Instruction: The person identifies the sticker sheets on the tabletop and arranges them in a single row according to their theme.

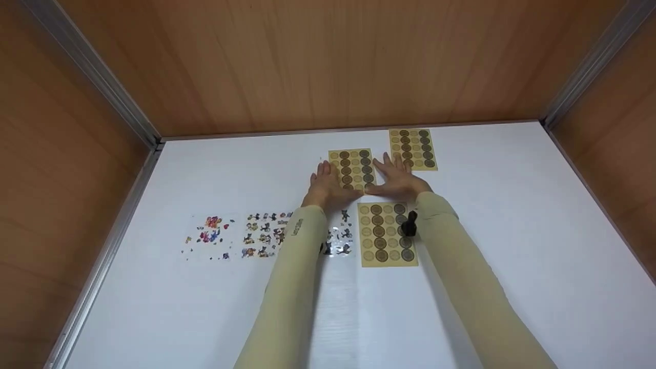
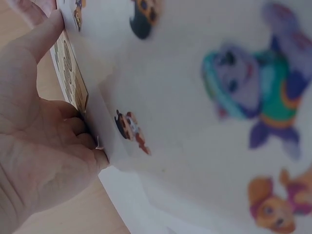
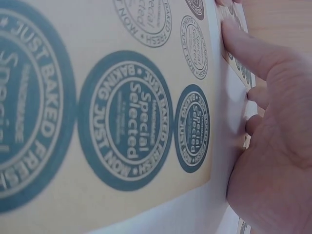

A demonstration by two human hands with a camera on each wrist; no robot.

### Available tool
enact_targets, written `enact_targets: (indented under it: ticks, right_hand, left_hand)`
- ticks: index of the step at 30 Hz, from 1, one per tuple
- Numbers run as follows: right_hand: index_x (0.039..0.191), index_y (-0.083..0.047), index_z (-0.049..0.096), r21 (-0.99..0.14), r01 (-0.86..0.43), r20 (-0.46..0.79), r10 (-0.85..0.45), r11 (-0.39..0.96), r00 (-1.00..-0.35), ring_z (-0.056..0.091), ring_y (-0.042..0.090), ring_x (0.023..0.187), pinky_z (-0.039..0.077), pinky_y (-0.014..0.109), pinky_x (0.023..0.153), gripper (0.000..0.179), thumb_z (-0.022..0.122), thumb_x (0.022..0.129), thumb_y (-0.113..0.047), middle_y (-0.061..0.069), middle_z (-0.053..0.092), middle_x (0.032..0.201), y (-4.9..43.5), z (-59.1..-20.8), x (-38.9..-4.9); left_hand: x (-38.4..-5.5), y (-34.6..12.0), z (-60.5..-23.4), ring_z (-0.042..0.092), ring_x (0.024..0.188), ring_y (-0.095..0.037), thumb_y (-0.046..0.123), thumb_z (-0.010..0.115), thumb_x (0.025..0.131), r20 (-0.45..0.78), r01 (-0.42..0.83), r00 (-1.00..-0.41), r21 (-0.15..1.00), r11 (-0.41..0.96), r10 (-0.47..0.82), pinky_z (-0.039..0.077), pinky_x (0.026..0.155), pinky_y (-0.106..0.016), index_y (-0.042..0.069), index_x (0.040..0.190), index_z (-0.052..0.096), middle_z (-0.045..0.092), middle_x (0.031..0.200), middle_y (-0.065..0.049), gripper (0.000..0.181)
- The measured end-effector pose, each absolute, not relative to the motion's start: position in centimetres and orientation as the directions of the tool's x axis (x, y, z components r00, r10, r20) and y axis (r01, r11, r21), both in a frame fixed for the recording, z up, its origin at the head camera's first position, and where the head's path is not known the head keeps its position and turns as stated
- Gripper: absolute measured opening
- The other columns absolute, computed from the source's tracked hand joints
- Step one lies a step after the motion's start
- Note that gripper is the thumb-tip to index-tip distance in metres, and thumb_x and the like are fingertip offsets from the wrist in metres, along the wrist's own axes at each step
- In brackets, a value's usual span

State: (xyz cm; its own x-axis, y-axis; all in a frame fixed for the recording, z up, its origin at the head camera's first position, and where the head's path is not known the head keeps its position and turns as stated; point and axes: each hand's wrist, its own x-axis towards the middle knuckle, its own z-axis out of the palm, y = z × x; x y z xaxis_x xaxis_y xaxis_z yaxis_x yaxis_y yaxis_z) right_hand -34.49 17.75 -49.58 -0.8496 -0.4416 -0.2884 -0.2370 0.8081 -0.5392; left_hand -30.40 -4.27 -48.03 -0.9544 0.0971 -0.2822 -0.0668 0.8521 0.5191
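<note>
In the head view, a kraft sticker sheet [image 1: 353, 169] with rows of round labels lies flat between both hands. My left hand [image 1: 327, 188] rests along its left side, thumb at the lower edge, fingers extended. The right hand [image 1: 401, 180] lies at its right side, its thumb by the lower right corner and its fingers spread toward another kraft sheet [image 1: 424, 148] behind. Nearer me is a third kraft sheet [image 1: 387, 236]; its "Just Baked" labels [image 3: 126, 122] fill the right wrist view. Cartoon animal stickers [image 2: 275, 87] lie close to my left hand in the left wrist view.
Clear sheets of small colourful stickers [image 1: 210, 236] lie in a row on the left, one [image 1: 252, 238] partly under my left sleeve and another [image 1: 342, 236] just right of it. Wooden panels [image 1: 328, 66] with metal edging [image 1: 102, 77] wall the white table [image 1: 512, 205].
</note>
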Motion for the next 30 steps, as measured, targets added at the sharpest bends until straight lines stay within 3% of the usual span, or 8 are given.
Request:
enact_targets:
  ticks: [22, 30]
  right_hand:
    - [0.165, -0.019, 0.009, -0.528, -0.25, -0.279, -0.444, 0.811, -0.852, -0.026, 0.042, 0.148, -0.02, 0.059, 0.116, 0.101, 0.061, 0.091, -0.066, 0.019, -0.017, 0.166, 18.36, -49.92, -34.48]
    - [0.163, -0.009, 0.001, -0.523, -0.235, -0.294, -0.432, 0.819, -0.853, -0.027, 0.041, 0.148, -0.022, 0.058, 0.115, 0.11, 0.062, 0.091, -0.065, 0.018, -0.018, 0.166, 18.21, -49.96, -34.7]
  left_hand:
    - [-31.03, -3.65, -48.46, -0.002, 0.155, -0.031, 0.067, 0.071, 0.083, -0.281, -0.055, -0.954, 0.498, 0.865, 0.102, 0.0, 0.125, -0.041, 0.001, 0.162, 0.007, -0.001, 0.169, -0.018, 0.121]
    - [-31.18, -3.82, -48.55, -0.004, 0.155, -0.03, 0.066, 0.069, 0.086, -0.272, -0.021, -0.954, 0.485, 0.874, 0.128, -0.002, 0.125, -0.042, 0.001, 0.162, 0.009, -0.001, 0.168, -0.02, 0.117]
